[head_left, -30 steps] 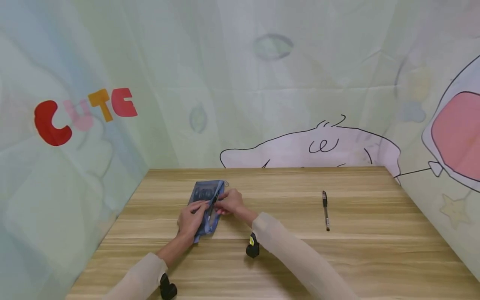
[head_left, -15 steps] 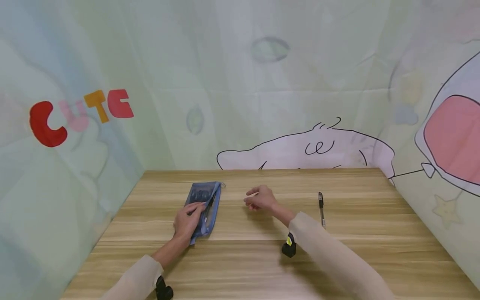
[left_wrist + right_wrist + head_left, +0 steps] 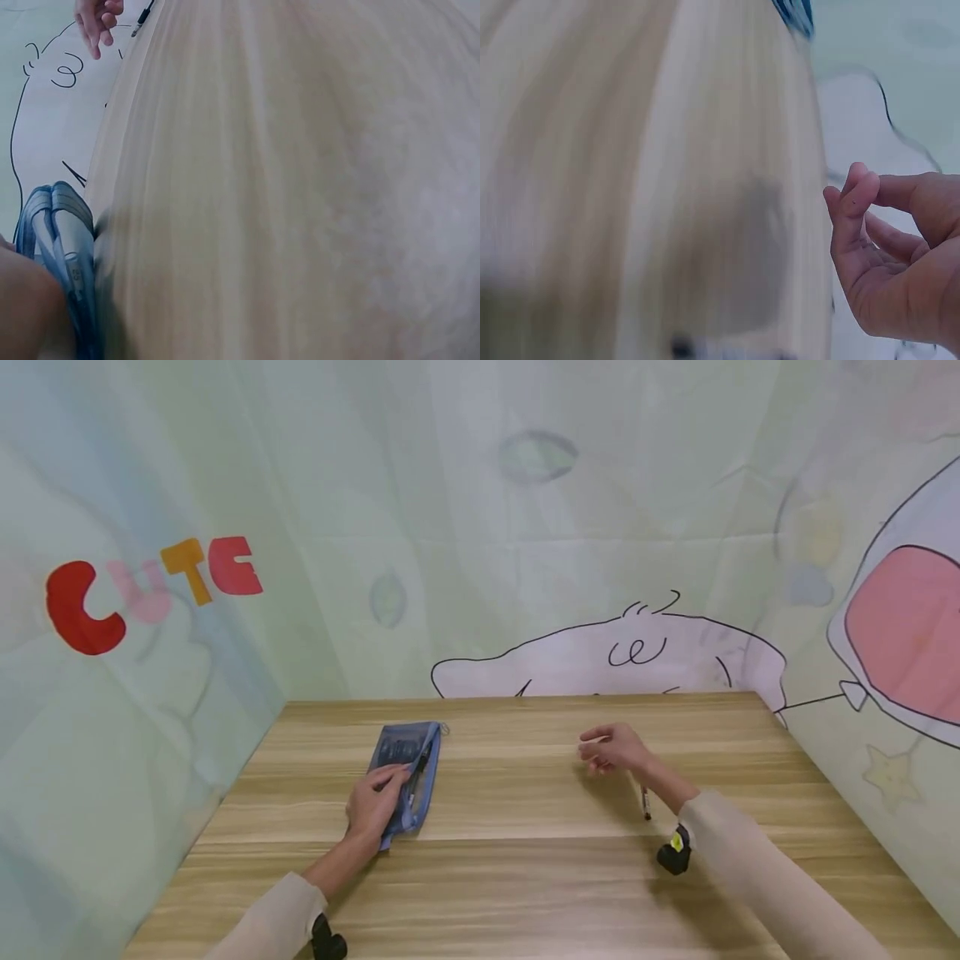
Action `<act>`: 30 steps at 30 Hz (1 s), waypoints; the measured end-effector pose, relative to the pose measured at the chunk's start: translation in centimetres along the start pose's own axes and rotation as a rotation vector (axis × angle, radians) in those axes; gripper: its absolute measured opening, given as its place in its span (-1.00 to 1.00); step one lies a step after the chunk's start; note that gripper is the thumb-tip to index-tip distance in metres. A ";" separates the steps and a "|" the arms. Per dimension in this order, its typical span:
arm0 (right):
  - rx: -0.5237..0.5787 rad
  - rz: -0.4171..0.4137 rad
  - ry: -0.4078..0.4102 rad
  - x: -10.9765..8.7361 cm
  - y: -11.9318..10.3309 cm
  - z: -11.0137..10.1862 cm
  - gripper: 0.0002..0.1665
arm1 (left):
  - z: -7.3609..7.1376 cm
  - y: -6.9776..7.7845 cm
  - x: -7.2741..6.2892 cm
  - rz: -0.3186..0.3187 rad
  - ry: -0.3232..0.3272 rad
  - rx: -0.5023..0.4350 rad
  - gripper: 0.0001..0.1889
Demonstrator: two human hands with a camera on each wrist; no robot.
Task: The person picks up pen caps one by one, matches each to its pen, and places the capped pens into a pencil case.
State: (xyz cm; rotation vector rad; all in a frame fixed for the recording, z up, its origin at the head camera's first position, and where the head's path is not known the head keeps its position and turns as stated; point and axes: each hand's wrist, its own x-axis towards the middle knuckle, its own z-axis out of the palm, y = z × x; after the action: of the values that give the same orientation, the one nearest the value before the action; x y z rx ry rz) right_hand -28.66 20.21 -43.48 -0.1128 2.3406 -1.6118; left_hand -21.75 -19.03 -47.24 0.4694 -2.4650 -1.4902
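Observation:
A blue mesh zip pouch lies on the left of the table, its zip side open. Inside it are a dark pen and some dark round shapes behind the mesh. My left hand lies over the pouch's near part and pinches the edge of its opening between thumb and fingers. Over to the right, my right hand hovers above the table with loosely bent fingers and nothing in them. Just below it shows the end of a black pen, whose upper part is hidden by the hand.
The wood-grain table is backed and flanked by a printed cloth with cartoon drawings. A small loop sticks out at the pouch's far corner. Black wrist cameras sit at both sleeves.
My right hand has left the pouch and moved right across the table to above the loose pen. My left hand has stayed on the pouch.

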 end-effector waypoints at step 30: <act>-0.233 0.061 0.067 -2.4 4.1 -7.4 -0.52 | 0.1 -0.1 0.2 0.024 -0.004 -0.014 -0.71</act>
State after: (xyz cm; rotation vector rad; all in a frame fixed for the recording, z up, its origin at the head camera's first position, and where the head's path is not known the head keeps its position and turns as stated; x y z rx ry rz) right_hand -28.10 28.95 -44.41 -0.0363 2.5492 -1.3299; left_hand -21.92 -19.10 -47.39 0.4328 -2.4535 -1.4993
